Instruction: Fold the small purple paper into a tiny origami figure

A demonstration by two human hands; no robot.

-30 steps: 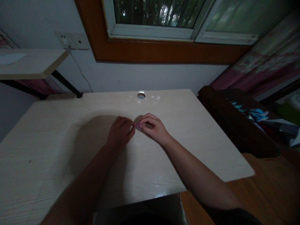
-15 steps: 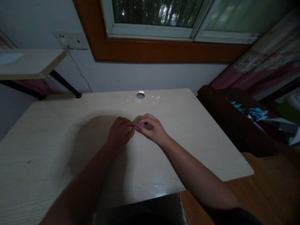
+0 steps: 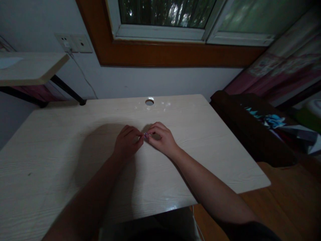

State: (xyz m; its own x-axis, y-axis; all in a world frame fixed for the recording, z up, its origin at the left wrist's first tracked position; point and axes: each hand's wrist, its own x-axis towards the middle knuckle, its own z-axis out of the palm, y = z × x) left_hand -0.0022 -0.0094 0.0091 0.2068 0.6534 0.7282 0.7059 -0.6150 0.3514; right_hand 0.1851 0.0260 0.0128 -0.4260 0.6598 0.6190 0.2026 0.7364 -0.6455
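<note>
Pale wood-grain desk (image 3: 213,144) occupies the centre and lower left of the frame, with a round hole (image 3: 149,102) near its far edge. Window (image 3: 163,15) with white frame and brown wooden trim (image 3: 175,55) is located at the top. At upper left, a shelf (image 3: 30,70) stands on black legs (image 3: 69,89); a white cable (image 3: 84,75) runs down the wall from the socket plates (image 3: 74,43). At right are a patterned curtain (image 3: 286,63) and dark brown furniture (image 3: 250,134) bearing crumpled blue material (image 3: 274,121). Wooden floor (image 3: 265,204) is visible at lower right. Small purplish object (image 3: 146,135) is positioned at the centre of the frame, above the desk, between the fingertips of both hands; its type cannot be determined at this size. Left hand (image 3: 127,142): thumb and index finger pinched narrow on the object's left side. Right hand (image 3: 162,137): thumb and fingers pinched narrow on its right side, leaving a gap behind the fingertips. Both forearms extend from the lower edge.
</note>
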